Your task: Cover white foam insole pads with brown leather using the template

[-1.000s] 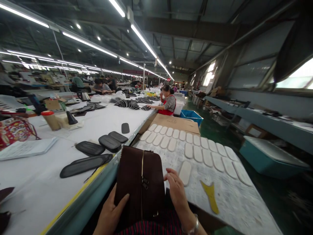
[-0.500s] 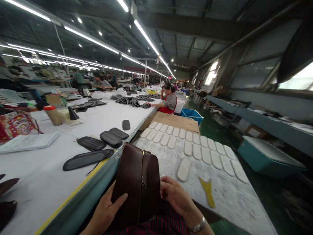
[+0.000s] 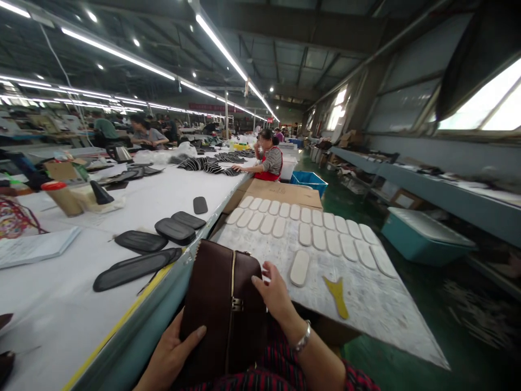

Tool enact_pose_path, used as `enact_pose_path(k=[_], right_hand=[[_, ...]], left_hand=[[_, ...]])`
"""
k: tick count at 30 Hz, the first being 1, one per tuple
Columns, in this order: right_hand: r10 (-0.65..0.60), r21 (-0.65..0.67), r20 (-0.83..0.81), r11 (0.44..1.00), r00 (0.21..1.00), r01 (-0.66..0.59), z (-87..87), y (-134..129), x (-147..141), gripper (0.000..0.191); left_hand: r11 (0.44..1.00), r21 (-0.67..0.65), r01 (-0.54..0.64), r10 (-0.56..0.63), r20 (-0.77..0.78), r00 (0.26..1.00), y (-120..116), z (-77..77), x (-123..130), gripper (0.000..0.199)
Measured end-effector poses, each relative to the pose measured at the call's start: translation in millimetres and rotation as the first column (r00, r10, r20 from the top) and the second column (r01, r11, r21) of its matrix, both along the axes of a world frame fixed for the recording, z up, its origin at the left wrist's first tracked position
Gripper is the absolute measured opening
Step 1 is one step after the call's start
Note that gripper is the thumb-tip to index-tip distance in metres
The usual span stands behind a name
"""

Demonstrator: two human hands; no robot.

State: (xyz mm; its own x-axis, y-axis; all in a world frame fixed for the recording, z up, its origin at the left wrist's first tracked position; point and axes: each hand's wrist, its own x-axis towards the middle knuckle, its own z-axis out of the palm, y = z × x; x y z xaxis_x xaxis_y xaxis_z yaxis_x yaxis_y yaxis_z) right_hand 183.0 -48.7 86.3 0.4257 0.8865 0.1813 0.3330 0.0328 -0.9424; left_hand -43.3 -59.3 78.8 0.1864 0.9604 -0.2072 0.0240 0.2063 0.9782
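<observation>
Holding the bag: the left hand (image 3: 169,350) has the dark brown bag (image 3: 211,315) firmly grasped at its near left side, thumb laid over the face.
Right hand: up at the bag's right edge goes the right hand (image 3: 277,293), fingers loosely parted and thumb by the leather; it looks to be just touching, though contact is hard to make out. A silver bracelet (image 3: 303,338) shines at the wrist.
Bag: here it is, near centre, tilted at the corner between table and board, its gold zipper (image 3: 232,274) running near to far.
White table: left of the bag, the white table (image 3: 73,304) carries black padded pieces (image 3: 132,269), some overlapping, and a small dark piece (image 3: 200,205) lying apart on the far side.
Board: over on the right, the grey-white board (image 3: 374,309) shows rows of pale oval pieces (image 3: 300,267), one set nearer, and a yellow piece (image 3: 337,298) to its right.
Far side: a person in a red apron (image 3: 271,160) sits with one arm stretched to striped pieces (image 3: 203,164), a blue bin (image 3: 310,182) to the right.
</observation>
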Motion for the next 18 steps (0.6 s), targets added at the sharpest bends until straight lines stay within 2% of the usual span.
enact_pose_path(k=[3, 5, 7, 9, 11, 13, 15, 17, 18], right_hand=[[0.044, 0.028, 0.112, 0.998, 0.993, -0.048, 0.2, 5, 0, 0.038], [-0.021, 0.095, 0.206, 0.995, 0.978, 0.001, 3.6, 5, -3, 0.04], [-0.047, 0.139, 0.233, 0.99, 0.971, 0.014, 8.4, 4, -5, 0.035], [0.001, 0.106, 0.116, 0.994, 0.993, -0.014, 12.8, 2, -2, 0.026], [0.109, 0.039, -0.125, 0.994, 0.986, -0.105, 15.4, 0, 7, 0.024], [0.178, -0.017, -0.295, 0.981, 0.939, -0.192, 15.9, -2, 18, 0.026], [0.169, -0.062, -0.348, 0.977, 0.922, -0.202, 15.7, -4, 27, 0.025], [0.158, -0.073, -0.447, 0.975, 0.88, -0.212, 17.0, -6, 31, 0.027], [0.182, -0.049, -0.534, 0.968, 0.826, -0.245, 18.3, -8, 30, 0.029]], left_hand=[[0.998, 0.048, 0.028, -0.023, -0.101, 0.995, 1, -0.3, -5, 0.072], [0.995, 0.086, 0.045, -0.033, -0.129, 0.991, 3, -4.1, -7, 0.07], [0.992, 0.1, 0.075, -0.064, -0.105, 0.992, 5, -8.3, -8, 0.067], [0.988, 0.11, 0.108, -0.099, -0.082, 0.992, 7, -10.5, -8, 0.065], [0.98, 0.171, 0.098, -0.079, -0.114, 0.99, 9, -9.6, -8, 0.064], [0.96, 0.264, 0.092, -0.048, -0.168, 0.985, 10, -6.6, -8, 0.062], [0.939, 0.312, 0.142, -0.084, -0.195, 0.977, 11, -3.7, -7, 0.061], [0.936, 0.292, 0.194, -0.148, -0.171, 0.974, 10, -2.5, -4, 0.06], [0.941, 0.27, 0.204, -0.168, -0.15, 0.974, 10, -2.7, -3, 0.061]])
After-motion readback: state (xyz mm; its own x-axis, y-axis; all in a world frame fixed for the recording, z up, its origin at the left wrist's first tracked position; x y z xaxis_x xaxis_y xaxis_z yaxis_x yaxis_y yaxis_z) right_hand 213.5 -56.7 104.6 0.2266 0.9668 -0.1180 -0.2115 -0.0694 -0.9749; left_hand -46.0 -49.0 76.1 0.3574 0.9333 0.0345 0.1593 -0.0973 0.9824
